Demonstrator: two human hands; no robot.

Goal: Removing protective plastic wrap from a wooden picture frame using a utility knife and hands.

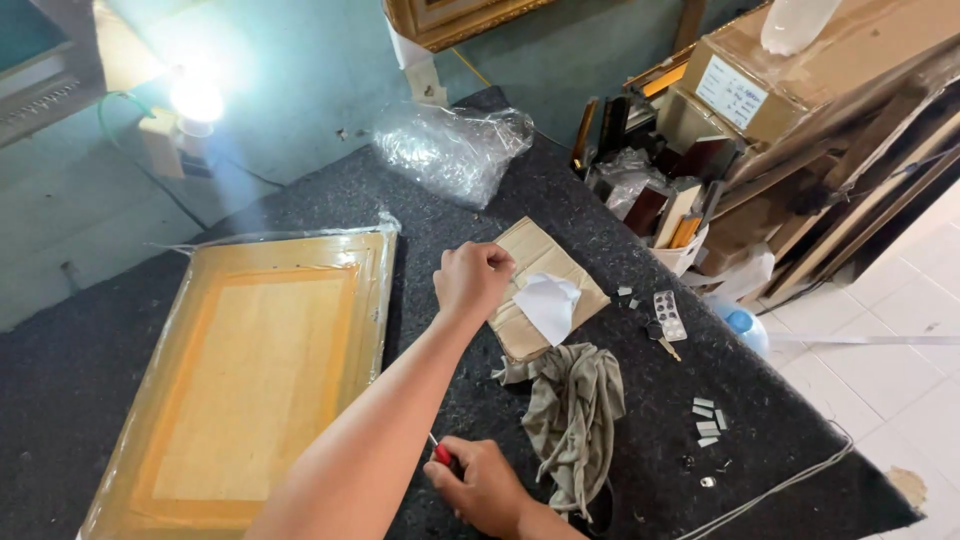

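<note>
Reaching across the dark felt-covered bench (300,200), left hand (472,279) closed in a loose fist, fingertips pinched on something too small to tell, just above the near-left edge of a flat brown cardboard piece (540,262). Right hand (487,487) lay at the near edge, curled shut around a red-handled tool (441,454), only the handle end showing. Between the two hands, a crumpled grey-green cloth (575,405) spilled over the cardboard's near end, with a folded white paper scrap (550,305) on top of the card. To the left, a large yellow wooden picture frame wrapped in clear plastic film (255,370), lying flat, wrapping apparently intact. Farther back, a bunched clear plastic bag (452,148). To the right, small grey metal clips (707,420) scattered loose, well apart from both hands. Judged so: frame untouched, tool gripped but not applied anywhere.
</note>
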